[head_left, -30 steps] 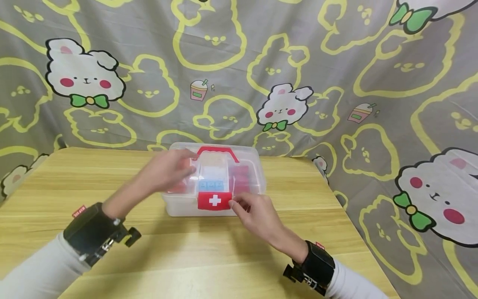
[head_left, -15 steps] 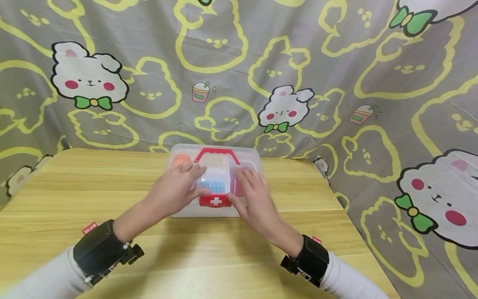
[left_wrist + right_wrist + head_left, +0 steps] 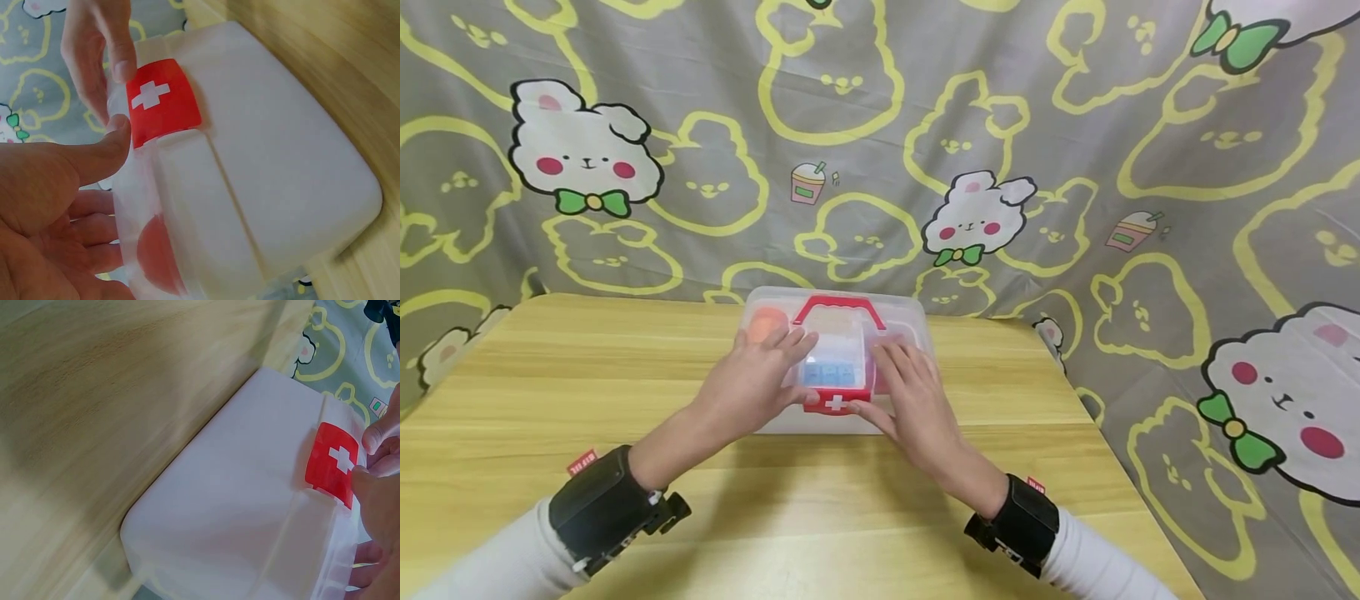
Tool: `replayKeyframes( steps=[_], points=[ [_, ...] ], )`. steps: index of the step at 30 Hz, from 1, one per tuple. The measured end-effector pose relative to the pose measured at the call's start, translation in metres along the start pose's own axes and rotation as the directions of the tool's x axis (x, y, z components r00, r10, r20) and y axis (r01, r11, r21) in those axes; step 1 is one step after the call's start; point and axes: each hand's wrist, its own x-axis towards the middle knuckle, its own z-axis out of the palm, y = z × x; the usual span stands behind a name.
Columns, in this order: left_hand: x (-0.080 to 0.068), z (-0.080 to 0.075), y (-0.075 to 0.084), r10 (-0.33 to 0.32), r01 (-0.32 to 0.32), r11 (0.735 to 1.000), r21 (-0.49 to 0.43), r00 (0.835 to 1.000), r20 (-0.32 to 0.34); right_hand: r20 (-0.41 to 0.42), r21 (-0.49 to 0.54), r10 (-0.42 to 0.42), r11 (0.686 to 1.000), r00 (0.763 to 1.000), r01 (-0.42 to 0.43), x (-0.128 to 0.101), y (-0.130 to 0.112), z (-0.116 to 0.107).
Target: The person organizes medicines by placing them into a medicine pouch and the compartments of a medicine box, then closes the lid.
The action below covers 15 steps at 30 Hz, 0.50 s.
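A translucent plastic first-aid box [image 3: 904, 310] sits at the far side of the table, lid down. Its red latch [image 3: 837, 403] bears a white cross and lies flat against the front, as the left wrist view also shows. My left hand [image 3: 751, 382] rests on the lid's left part, fingers stretched out, thumb at the latch's left end. On the right part lies my right hand [image 3: 919, 402], fingers extended and its thumb by the latch's right side. Through the lid show an orange round item [image 3: 766, 322] and a blue sectioned piece [image 3: 831, 373].
A red carry handle [image 3: 838, 301] lies folded on the lid. The box stands on a wood-grain table [image 3: 820, 525]. Behind and to the right hangs a grey curtain [image 3: 865, 167] with rabbit prints.
The left hand has come down from near the handle onto the lid's left front. My right hand has moved from the latch's right edge up onto the lid, fingers straightened.
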Motion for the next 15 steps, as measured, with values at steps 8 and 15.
replayKeyframes(
  steps=[8, 15],
  points=[
    [-0.004, 0.008, -0.001, 0.03, -0.028, 0.999, 0.031, 0.997, -0.073, -0.008, -0.011, -0.006, 1.0, 1.0, 0.006, -0.002, 0.0, 0.001],
    [-0.005, 0.013, -0.001, 0.054, -0.045, 0.997, 0.07, 0.992, -0.119, -0.019, -0.029, -0.023, 0.999, 1.0, 0.022, -0.003, 0.002, 0.003]
  ],
)
